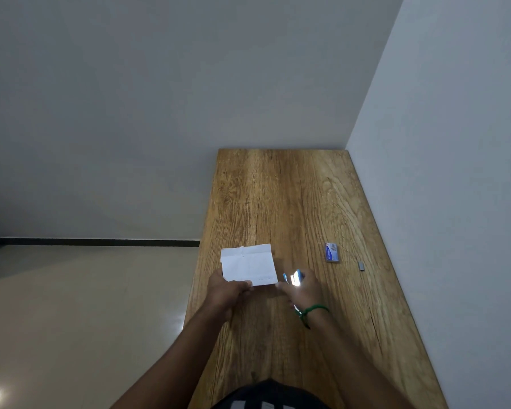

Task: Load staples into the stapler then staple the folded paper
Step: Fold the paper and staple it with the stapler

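Note:
A folded white paper (248,265) lies near the left side of the wooden table (292,196). My left hand (226,292) pinches the paper's near edge. My right hand (304,289) is closed around a small blue and silver stapler (293,277), whose front end sits right at the paper's near right corner. A green band circles my right wrist. A small blue staple box (332,252) lies flat farther right, and a short grey strip of staples (361,266) lies beyond it.
A grey wall runs along the table's right edge and another closes its far end. The table's left edge drops to a beige floor with a dark skirting line.

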